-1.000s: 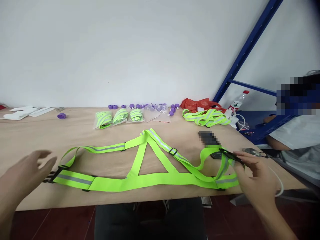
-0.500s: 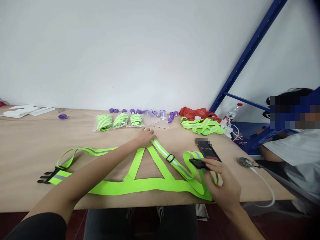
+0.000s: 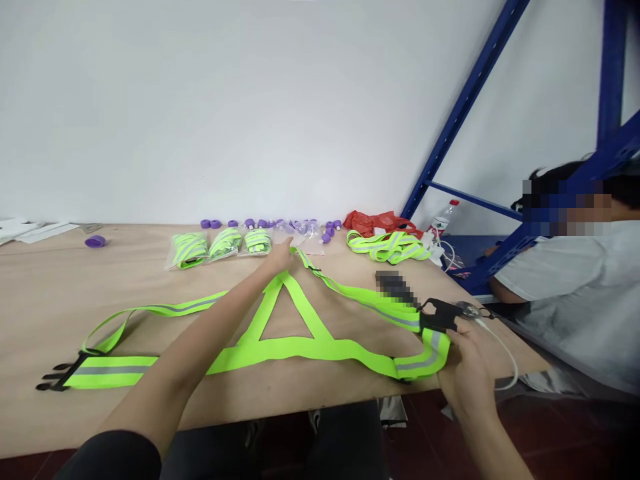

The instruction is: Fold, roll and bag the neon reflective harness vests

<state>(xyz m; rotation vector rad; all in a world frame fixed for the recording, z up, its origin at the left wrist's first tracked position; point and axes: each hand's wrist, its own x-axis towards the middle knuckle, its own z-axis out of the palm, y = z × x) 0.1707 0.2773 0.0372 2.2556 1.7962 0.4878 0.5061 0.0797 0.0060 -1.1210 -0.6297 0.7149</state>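
Note:
A neon-yellow reflective harness lies spread on the table, its grey-striped straps meeting in a triangle at the middle. At the top of that triangle my left hand is closed on a strap, its fingertips partly hidden. My right hand grips the black buckle at the harness's right end, near the table's right edge. Between my hands the upper strap runs fairly straight, with a small black slider close to my left hand. A second black buckle with prongs rests at the far left end.
Bagged folded harnesses and several purple caps line the back. Another yellow strap bundle lies by a red plastic bag. A phone and a cabled round device are at right. A person sits beyond the blue frame.
My right hand has moved right and outward with the buckle, drawing the looped strap straighter. My left hand has lifted the strap slightly farther back. The view has turned right.

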